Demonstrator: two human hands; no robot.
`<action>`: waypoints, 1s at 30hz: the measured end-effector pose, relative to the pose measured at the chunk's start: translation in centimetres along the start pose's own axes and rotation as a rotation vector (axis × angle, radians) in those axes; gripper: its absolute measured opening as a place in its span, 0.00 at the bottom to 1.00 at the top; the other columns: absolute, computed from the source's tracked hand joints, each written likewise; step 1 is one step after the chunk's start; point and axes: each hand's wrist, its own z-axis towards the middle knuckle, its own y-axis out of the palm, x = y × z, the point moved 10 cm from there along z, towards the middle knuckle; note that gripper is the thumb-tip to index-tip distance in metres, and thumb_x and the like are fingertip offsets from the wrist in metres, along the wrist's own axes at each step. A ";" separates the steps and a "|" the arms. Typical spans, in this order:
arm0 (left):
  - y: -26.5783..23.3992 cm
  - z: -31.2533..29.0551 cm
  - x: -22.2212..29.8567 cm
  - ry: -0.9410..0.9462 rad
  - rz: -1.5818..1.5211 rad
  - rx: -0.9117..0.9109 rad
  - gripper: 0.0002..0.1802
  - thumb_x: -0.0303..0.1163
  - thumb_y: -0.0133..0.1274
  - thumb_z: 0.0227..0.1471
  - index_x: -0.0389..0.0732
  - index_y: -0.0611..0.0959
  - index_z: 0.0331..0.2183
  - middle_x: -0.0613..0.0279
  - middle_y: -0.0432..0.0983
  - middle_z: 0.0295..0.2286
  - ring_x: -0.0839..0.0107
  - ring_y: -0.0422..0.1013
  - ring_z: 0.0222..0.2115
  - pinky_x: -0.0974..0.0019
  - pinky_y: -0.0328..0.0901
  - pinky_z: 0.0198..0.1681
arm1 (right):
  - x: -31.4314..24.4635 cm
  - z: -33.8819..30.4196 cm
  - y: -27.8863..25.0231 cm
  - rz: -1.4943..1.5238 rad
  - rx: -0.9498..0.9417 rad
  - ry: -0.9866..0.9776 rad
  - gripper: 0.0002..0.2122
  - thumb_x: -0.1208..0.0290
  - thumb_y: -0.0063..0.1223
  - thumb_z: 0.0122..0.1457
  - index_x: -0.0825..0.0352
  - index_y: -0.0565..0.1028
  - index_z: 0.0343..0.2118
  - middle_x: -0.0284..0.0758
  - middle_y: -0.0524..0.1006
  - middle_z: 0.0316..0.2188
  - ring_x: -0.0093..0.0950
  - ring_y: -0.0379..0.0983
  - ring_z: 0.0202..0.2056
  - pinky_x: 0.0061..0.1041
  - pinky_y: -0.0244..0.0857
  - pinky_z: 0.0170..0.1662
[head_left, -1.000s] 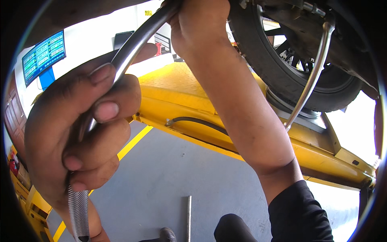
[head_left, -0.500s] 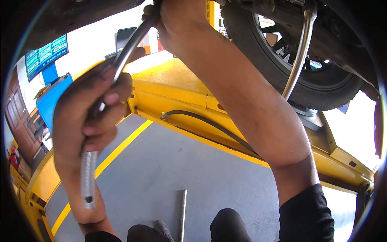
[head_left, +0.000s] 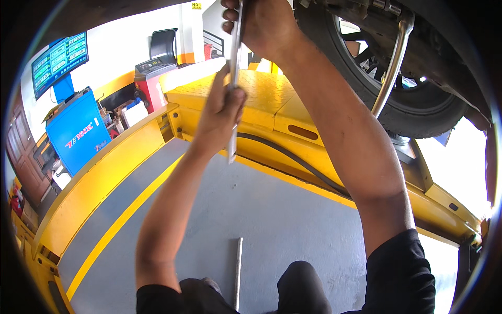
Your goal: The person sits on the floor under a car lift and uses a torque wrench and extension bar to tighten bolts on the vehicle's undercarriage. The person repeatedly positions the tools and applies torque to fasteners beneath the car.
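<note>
My left hand (head_left: 222, 112) is closed around the lower part of a long chrome wrench (head_left: 235, 57), whose knurled grip end pokes out below the fist. The wrench stands nearly upright and is slightly blurred. At the top edge my right hand (head_left: 269, 26) has its fingers curled about the upper shaft; the tool's head lies out of view. To the right, a second chrome wrench (head_left: 392, 65) slants down from a socket (head_left: 387, 6) under the car, in front of the tyre (head_left: 334, 68). My right forearm crosses before its lower end.
A yellow lift platform (head_left: 261, 99) with a black hose (head_left: 293, 157) runs across beyond my arms. On the grey floor a metal rod (head_left: 239, 272) lies between my knees. Dark underbody is overhead. A blue cabinet (head_left: 78, 133), a screen (head_left: 60, 63) and a red machine (head_left: 151, 86) stand back left.
My left hand has moved right and away from me, swinging the wrench from a slant to nearly upright. My right hand has shifted right, and more of its fingers show.
</note>
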 end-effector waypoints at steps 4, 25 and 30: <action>2.2 5.8 -5.4 0.106 -0.030 0.057 0.28 0.35 0.44 0.71 0.42 0.58 0.66 0.65 0.68 0.28 0.77 0.66 0.29 0.70 0.65 0.37 | 0.0 0.6 -1.4 -0.278 0.147 -0.115 0.09 0.62 0.45 0.67 0.58 0.70 0.32 0.27 0.69 0.21 0.18 0.62 0.20 0.20 0.56 0.24; 6.4 2.2 -1.5 -0.093 -0.509 -0.202 0.34 0.32 0.51 0.67 0.41 0.56 0.67 0.65 0.70 0.23 0.74 0.70 0.22 0.67 0.70 0.30 | -1.7 -1.3 -2.8 -0.403 0.284 0.012 0.10 0.60 0.50 0.69 0.59 0.69 0.32 0.24 0.62 0.17 0.18 0.57 0.17 0.21 0.53 0.21; 2.6 -0.9 2.9 -0.153 -0.325 -0.199 0.38 0.32 0.53 0.66 0.40 0.55 0.69 0.65 0.69 0.22 0.75 0.69 0.20 0.68 0.70 0.26 | -0.7 -1.1 0.0 -0.073 0.123 0.004 0.09 0.62 0.45 0.70 0.59 0.67 0.34 0.25 0.63 0.19 0.19 0.58 0.18 0.21 0.56 0.23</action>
